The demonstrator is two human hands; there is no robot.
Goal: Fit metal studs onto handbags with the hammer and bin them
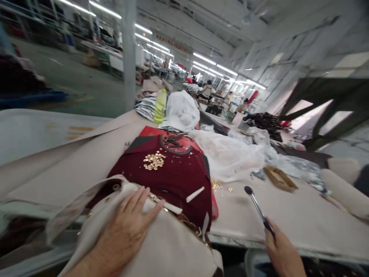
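At the lower left, a pale strap (76, 202) arches from a cream bag (173, 240), which lies at the desk's near edge. The left hand (129, 221) rests palm down on the bag, fingers extended and slightly spread, thumb beside the opening; it presses rather than grips. The bag's opening runs slantwise, from far left to near right. Just beyond lies a maroon garment (184, 179) bearing a heap of gold pieces (154, 161). Further right, over the bare desk (233, 219), the right hand (282, 246) is curled closed around a round-headed tool (258, 207). The tool points away and leftward; the bag lies left of this hand, well apart, so the left is nearer.
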